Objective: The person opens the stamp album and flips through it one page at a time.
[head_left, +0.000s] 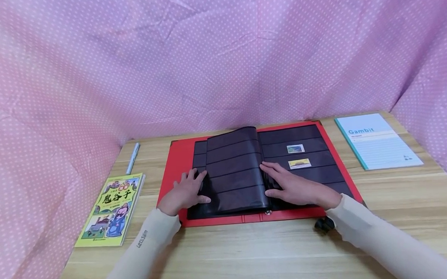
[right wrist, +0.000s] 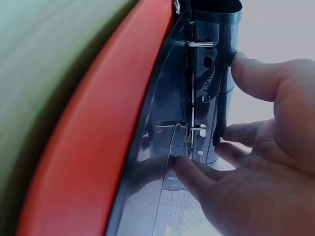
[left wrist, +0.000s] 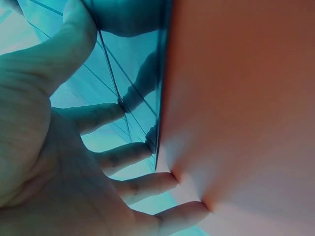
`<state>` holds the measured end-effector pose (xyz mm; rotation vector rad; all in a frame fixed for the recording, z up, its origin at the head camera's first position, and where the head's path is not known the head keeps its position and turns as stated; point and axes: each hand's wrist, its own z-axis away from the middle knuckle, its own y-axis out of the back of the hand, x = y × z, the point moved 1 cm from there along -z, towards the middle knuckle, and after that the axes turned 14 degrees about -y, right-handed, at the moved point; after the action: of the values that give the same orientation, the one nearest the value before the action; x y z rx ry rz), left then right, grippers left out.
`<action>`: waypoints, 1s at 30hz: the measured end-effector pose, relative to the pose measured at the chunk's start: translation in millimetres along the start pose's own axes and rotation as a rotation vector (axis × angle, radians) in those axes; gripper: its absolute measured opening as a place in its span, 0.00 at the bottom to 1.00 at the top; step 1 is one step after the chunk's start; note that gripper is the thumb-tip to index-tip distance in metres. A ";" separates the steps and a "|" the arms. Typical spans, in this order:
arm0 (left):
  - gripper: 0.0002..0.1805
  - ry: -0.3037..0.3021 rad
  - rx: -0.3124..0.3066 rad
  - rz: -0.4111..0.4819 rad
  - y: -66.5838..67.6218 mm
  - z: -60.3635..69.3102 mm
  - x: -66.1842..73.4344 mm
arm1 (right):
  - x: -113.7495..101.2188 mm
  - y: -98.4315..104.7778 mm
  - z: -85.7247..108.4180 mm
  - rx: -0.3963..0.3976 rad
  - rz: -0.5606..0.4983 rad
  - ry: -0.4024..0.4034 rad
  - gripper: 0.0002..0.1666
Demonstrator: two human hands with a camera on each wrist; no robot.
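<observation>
A red stamp album [head_left: 178, 158] lies spread on the table, with black pages divided into strips. One black page [head_left: 232, 166] bulges up near the spine, over the left side. My left hand [head_left: 186, 192] rests with spread fingers on the album's left side; in the left wrist view its fingertips [left wrist: 115, 110] touch the dark sheet and red cover. With extended fingers, my right hand [head_left: 300, 188] touches the page edge near the spine. Metal rings [right wrist: 199, 44] run through punched holes there. Two stamps, one blue-green [head_left: 295, 149] and one yellow [head_left: 300, 163], sit in the right page's strips.
To the left are a yellow comic-style book [head_left: 109, 210] and a pale pen-like stick [head_left: 132, 158]. A notebook marked Gambit [head_left: 379, 142] lies at the right. A small black object [head_left: 324, 225] is by the right wrist. Pink dotted cloth [head_left: 220, 72] hangs behind the wooden table [head_left: 252, 256].
</observation>
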<state>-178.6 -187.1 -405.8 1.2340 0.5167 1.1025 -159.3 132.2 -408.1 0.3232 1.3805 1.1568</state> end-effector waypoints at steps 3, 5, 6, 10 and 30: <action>0.51 0.000 0.002 0.017 -0.4 1.0 -0.4 | -1.5 -1.2 -0.3 0.004 0.003 -0.011 0.45; 0.52 0.003 -0.002 0.032 -0.1 1.7 -0.5 | -3.0 -2.1 -1.0 0.011 0.005 -0.017 0.45; 0.53 0.006 -0.004 0.039 0.0 1.9 -0.5 | -3.7 -2.6 -1.4 0.016 0.007 -0.019 0.45; 0.52 0.000 -0.010 0.049 1.4 2.8 -0.1 | -6.1 -3.7 -2.9 0.033 0.015 -0.021 0.44; 0.51 0.012 -0.025 0.057 1.4 3.6 -0.5 | -3.9 2.2 -7.6 0.005 0.015 -0.011 0.45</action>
<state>-176.4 -189.4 -403.5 1.2271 0.4776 1.1620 -166.1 126.9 -406.0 0.3442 1.3734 1.1623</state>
